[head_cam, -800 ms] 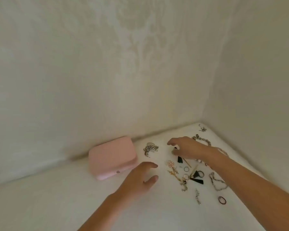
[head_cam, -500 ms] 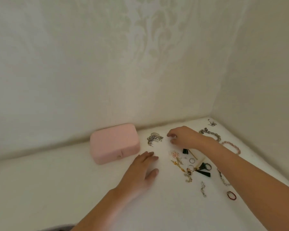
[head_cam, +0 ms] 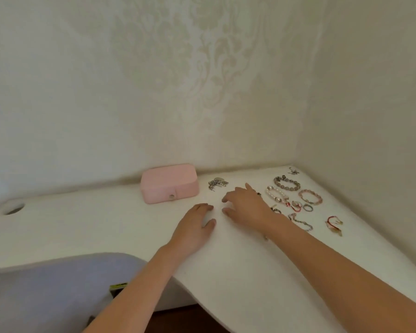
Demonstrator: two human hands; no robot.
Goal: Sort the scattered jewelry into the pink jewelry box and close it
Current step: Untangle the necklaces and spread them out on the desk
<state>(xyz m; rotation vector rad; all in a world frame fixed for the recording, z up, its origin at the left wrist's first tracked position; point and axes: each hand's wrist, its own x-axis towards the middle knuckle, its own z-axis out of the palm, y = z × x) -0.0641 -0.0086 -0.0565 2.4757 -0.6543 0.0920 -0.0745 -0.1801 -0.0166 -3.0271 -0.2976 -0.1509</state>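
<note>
At lower centre, the left hand [head_cam: 194,228] is laid flat on the white table [head_cam: 94,227], its fingers [head_cam: 205,207] loosely together and empty. Just right, the right hand [head_cam: 246,206] is held with fingers [head_cam: 228,197] apart, nothing gripped. Scattered jewelry [head_cam: 296,205] is seen beyond, at right. Farther back, at centre, the pink jewelry box [head_cam: 169,183] is closed.

White desk [head_cam: 226,265], round hole [head_cam: 13,209] at its left, pale damask wallpaper [head_cam: 202,68], perhaps a lilac seat [head_cam: 46,296] below
</note>
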